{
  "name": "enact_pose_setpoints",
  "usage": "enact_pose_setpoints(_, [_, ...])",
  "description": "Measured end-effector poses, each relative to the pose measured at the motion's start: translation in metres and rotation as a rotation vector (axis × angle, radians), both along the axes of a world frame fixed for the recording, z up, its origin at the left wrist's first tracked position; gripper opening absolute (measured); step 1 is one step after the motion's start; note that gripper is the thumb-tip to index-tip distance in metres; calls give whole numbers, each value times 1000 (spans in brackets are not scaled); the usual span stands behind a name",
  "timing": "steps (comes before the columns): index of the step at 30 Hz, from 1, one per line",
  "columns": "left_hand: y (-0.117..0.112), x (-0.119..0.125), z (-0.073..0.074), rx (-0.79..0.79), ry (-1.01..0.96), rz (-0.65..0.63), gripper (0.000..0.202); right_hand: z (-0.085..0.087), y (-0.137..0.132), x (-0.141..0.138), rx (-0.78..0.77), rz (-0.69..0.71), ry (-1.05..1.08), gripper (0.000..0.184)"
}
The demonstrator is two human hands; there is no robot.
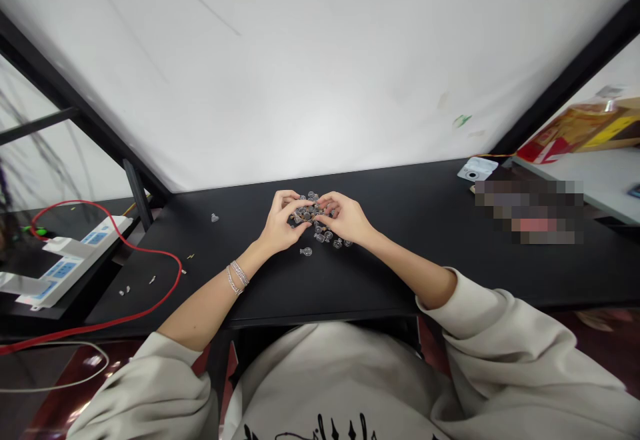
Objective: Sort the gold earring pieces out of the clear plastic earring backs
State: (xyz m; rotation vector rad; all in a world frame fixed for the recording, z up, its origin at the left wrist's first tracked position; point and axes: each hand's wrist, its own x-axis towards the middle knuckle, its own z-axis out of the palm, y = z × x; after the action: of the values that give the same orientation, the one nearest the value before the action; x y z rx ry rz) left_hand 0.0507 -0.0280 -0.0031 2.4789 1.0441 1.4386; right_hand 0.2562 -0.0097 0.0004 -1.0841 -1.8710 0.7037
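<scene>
A heap of small clear glass-like bottles (320, 230), some with brownish cork-like tops, lies on the black table (400, 253). At the heap's left edge is my left hand (281, 222), its fingers curved and thumb apart. From the right, my right hand (349, 217) reaches in with bent, separated fingers touching or very near the bottles. Both hands cup the heap between them, and my fingers partly hide it. One loose bottle (307, 251) lies just in front of the heap. Another small clear piece (215, 217) sits farther left.
A red cable (170, 293) crosses the table's left side, near small metallic bits (152, 280). Beyond it lies a white power strip (75, 263). At the back right is a white camera-like object (477, 169), beside a blurred-out patch. A white wall (310, 80) stands behind.
</scene>
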Motion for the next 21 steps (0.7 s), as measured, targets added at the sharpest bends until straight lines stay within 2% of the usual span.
enact_pose_setpoints(14, [1,-1,-1,-48,-35,51,39,-1,1,1,2,-6,12,26])
enact_pose_setpoints(21, [1,1,-1,-88,-70,17,37,-1,1,2,6,-10,5,26])
